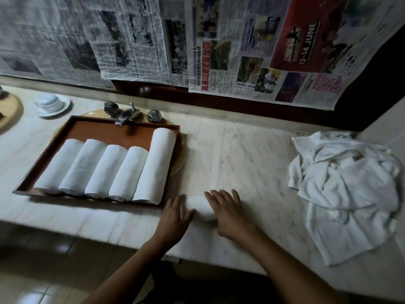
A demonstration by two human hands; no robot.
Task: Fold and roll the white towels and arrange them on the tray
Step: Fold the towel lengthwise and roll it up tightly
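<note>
The tray (98,132) sits left of centre on the counter (241,150), with the tap (126,116) behind it. Five rolled towels (116,172) lie side by side in the tray. A sixth roll (200,208) lies near the front edge, just right of the tray's front right corner. A towel pile (344,189) occupies the right end. A cup (49,102) stands at the back left.

Head camera looks down, close over the marble counter (241,150).

Marble counter (241,154) with a chrome faucet (126,116) between two faceted knobs (111,108) at far left-centre over a tan basin (181,157), white cup (48,101) on a saucer (64,106) further left, newspaper sheets (197,40) covering the far wall, tiled floor (54,270) near left.
</note>
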